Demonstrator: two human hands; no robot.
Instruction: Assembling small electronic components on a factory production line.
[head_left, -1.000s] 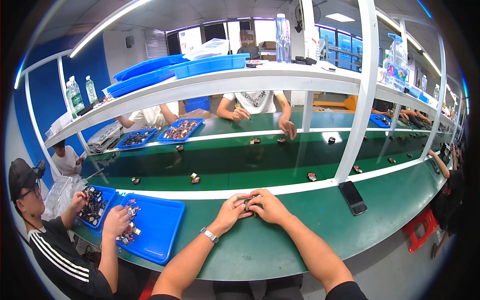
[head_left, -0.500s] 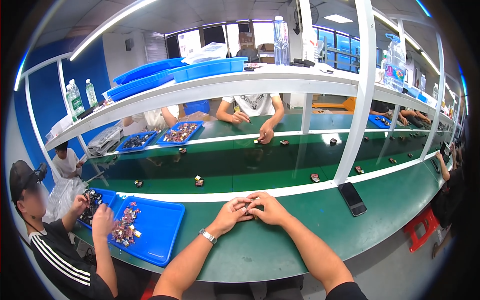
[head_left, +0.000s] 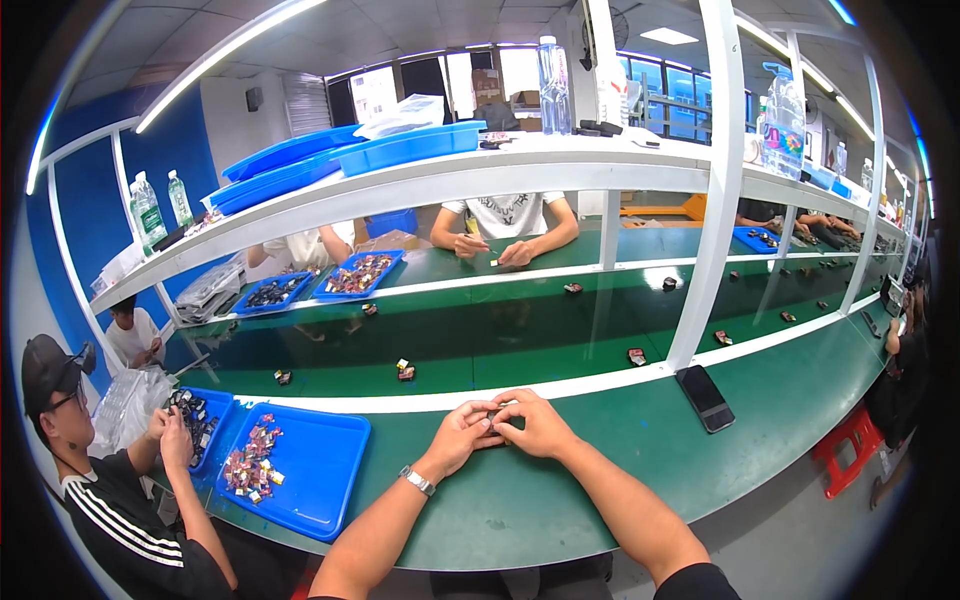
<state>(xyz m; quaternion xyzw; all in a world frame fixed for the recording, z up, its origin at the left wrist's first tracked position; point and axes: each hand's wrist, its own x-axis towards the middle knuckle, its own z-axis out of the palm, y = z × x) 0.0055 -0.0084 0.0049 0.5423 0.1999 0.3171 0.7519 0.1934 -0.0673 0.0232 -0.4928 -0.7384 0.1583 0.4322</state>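
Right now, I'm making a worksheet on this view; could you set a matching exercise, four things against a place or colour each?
1. Phone
2. Stool
3. Watch
4. Small part

A. Silver-coloured
B. Between left hand and right hand
C. Red
D. On the green table, near a white post

Pairs: 1-D, 2-C, 3-A, 4-B

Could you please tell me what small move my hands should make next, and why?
I would probably ease the right hand back slightly while the left hand steadies the small dark part, because both hands surround it and hide most of it from view.
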